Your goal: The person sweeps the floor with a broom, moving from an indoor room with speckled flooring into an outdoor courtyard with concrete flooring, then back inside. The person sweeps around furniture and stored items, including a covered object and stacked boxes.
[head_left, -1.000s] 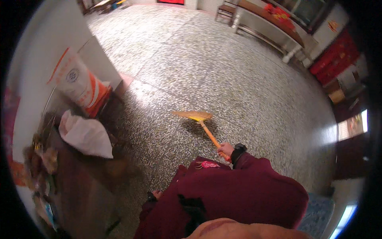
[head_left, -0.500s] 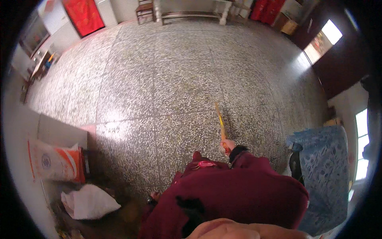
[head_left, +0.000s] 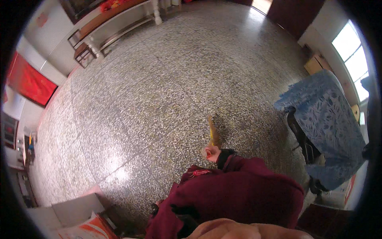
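Observation:
My right hand (head_left: 211, 153) is closed round the near end of a slim yellow-brown stick-like thing (head_left: 213, 130). It points forward over the speckled floor, narrowing toward its far end; its exact kind I cannot make out. The dark cuff and maroon sleeve of my right arm lie just behind the hand. Of my left hand (head_left: 159, 202) only a small bit shows, low beside the maroon coat, and its fingers are hidden. A small red thing (head_left: 200, 172) shows at the front of the coat, near my right wrist.
A blue patterned cloth (head_left: 330, 119) covers something with black parts on the right. An orange-and-white sack (head_left: 89, 229) stands at the lower left. Far left are a chair (head_left: 82, 51) and a long table (head_left: 109, 16). Pebbled floor (head_left: 151, 87) stretches ahead.
My view has swung to the right, so the table and chair shift left and the blue cloth shows higher. My right hand, still holding the stick-like thing, appears slightly lower and further left.

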### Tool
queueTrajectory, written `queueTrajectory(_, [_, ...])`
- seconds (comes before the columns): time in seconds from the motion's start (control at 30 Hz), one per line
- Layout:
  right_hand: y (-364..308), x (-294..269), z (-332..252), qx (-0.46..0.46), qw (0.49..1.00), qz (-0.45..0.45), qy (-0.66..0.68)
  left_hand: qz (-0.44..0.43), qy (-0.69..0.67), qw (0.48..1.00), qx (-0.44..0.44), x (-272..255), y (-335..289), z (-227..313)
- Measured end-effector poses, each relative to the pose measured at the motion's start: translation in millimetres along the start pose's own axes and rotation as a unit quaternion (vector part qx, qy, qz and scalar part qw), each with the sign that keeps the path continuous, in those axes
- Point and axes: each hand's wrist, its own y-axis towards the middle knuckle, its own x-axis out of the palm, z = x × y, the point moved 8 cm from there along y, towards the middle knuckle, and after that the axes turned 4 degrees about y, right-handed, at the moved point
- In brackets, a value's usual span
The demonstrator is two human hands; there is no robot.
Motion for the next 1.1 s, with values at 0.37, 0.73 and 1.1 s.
queueTrajectory(0.37, [5,-35,-53,0.066,0.808,0.164,0.563,-0.053,0.128,0.985,0.105,-102,136,86])
queueTrajectory(0.73, [-5,-74,-141,-0.072,0.750,0.231,0.616,-0.053,0.195,0.954,0.222,-228,219,263])
queueTrajectory(1.1, [-52,-210,-165,-0.232,0.754,0.319,0.526,-0.102,0.326,0.908,0.243,-212,321,408])
